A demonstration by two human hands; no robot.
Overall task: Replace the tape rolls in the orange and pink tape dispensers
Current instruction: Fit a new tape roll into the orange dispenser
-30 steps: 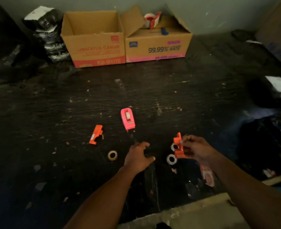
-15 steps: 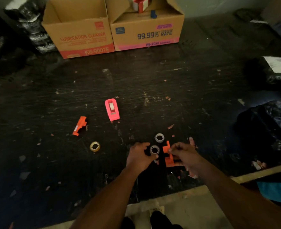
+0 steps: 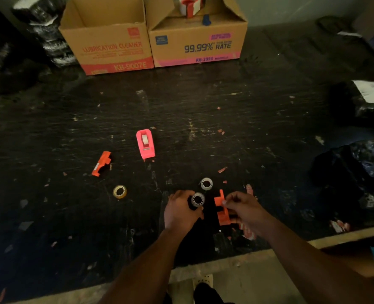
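Note:
My left hand (image 3: 180, 212) grips a clear tape roll (image 3: 198, 199) near the table's front edge. Beside it, my right hand (image 3: 244, 208) pinches an orange dispenser half (image 3: 221, 208) held upright. A second clear roll (image 3: 206, 183) lies on the dark table just beyond the hands. The other orange dispenser half (image 3: 101, 163) lies to the left. The pink dispenser (image 3: 145, 143) stands further back with a roll in it. A yellowish roll (image 3: 119, 191) lies at the left front.
Two open cardboard boxes (image 3: 107, 40) (image 3: 196, 38) stand at the back of the scratched dark table (image 3: 247, 119). Black plastic bundles sit at the back left (image 3: 43, 36) and at the right (image 3: 355, 167). Scraps of orange and pink litter the surface.
My left hand has picked up a clear roll from the table and brought it beside the orange half in my right hand. The view tilted down, closer to the table.

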